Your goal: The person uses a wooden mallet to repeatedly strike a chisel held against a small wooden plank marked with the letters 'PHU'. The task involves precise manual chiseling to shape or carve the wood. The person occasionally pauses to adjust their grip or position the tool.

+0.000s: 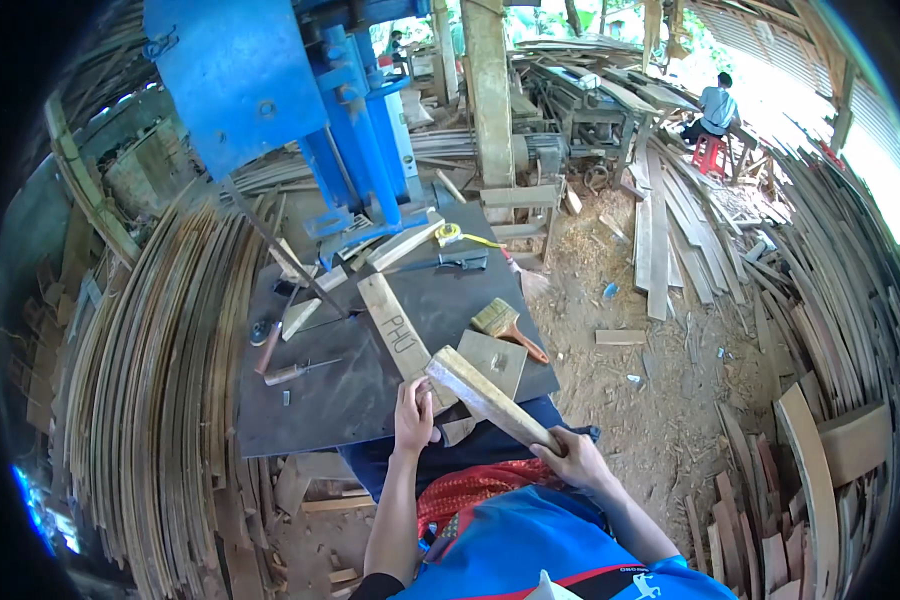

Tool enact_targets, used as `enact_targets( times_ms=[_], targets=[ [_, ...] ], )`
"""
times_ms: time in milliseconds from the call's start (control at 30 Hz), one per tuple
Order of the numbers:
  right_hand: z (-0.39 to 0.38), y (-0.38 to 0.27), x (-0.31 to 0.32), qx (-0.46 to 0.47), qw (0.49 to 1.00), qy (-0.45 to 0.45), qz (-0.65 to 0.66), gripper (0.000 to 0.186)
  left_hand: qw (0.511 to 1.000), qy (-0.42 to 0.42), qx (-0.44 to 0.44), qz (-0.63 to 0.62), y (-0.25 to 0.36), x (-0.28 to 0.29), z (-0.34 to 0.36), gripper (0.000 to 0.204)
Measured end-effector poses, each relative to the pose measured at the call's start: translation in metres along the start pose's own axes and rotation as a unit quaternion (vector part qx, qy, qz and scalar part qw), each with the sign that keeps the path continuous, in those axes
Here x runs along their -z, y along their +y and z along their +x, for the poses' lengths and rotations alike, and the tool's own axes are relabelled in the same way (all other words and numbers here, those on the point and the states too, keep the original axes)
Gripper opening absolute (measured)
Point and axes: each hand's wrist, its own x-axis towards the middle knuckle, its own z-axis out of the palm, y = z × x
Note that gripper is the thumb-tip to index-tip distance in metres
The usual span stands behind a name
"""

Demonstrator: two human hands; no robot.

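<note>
My right hand (575,455) grips the near end of a squared wooden block (485,392), which slants up and left above the table's front edge. The block's far end lies over the near end of a flat board (392,325) with dark writing. My left hand (413,415) is beside that board's near end, with its fingers curled; what they hold, if anything, is hidden. The board runs away across the dark worktable (345,405) toward a thin metal band (280,248) below a blue machine (240,85).
On the table are a paintbrush (505,325), a square wooden plate (492,362), a yellow tape measure (449,234) and a thin pointed tool (300,372). Stacked planks (160,400) flank the left; more timber (820,300) lies right. A person (716,105) sits far right.
</note>
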Motion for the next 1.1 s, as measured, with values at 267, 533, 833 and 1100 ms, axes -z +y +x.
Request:
enact_targets(
  times_ms=[267,533,833,1100],
  targets=[
    [-0.034,-0.023,0.020,0.032,0.982,0.045,-0.179,0.044,0.990,0.008,0.058,-0.130,-0.024,0.007,-0.024,0.035],
    [-0.002,-0.031,0.005,0.034,0.975,0.030,-0.218,0.047,0.991,-0.006,0.048,-0.121,-0.023,0.011,-0.020,0.061],
    [0.011,-0.034,-0.009,0.026,0.993,0.037,-0.111,0.045,0.992,-0.026,0.056,-0.114,-0.024,0.014,-0.015,0.052],
    [0.002,0.010,0.011,0.020,0.997,0.073,-0.006,0.048,0.998,-0.013,0.046,-0.031,-0.004,0.012,-0.008,0.022]
  ],
)
